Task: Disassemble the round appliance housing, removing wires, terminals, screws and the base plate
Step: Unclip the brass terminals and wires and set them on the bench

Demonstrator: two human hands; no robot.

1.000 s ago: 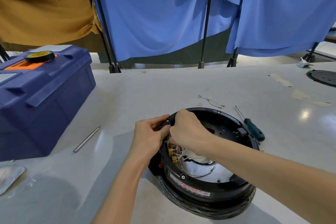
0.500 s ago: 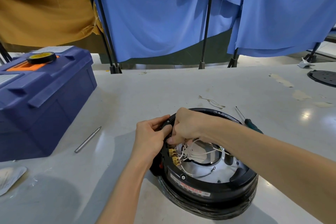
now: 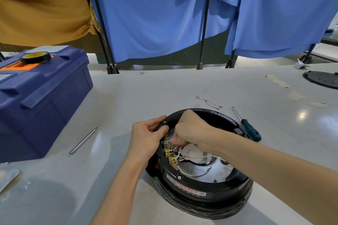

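Pale grey table [image 3: 146, 93], blue drapes [image 3: 155, 20] behind. Item one: black round housing [image 3: 210, 195], centre-right on the table, open side up. Inside I log a row of brass terminals [image 3: 169, 153], white wires [image 3: 182, 153] and a shiny metal pan [image 3: 217, 173]. Left hand [image 3: 146, 137] grips the rim; right hand [image 3: 192, 129] is clenched on the white wires. Green-handled screwdriver [image 3: 251, 129] just beside the housing. Blue toolbox [image 3: 42, 106], lid closed, tape roll [image 3: 35, 57] on top.

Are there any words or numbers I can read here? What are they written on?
Nothing here is readable.
White label with red print on the black round appliance housing: too blurred.
Yellow face of the black tape roll: too blurred.
White sticker on the dark blue plastic toolbox: too small.
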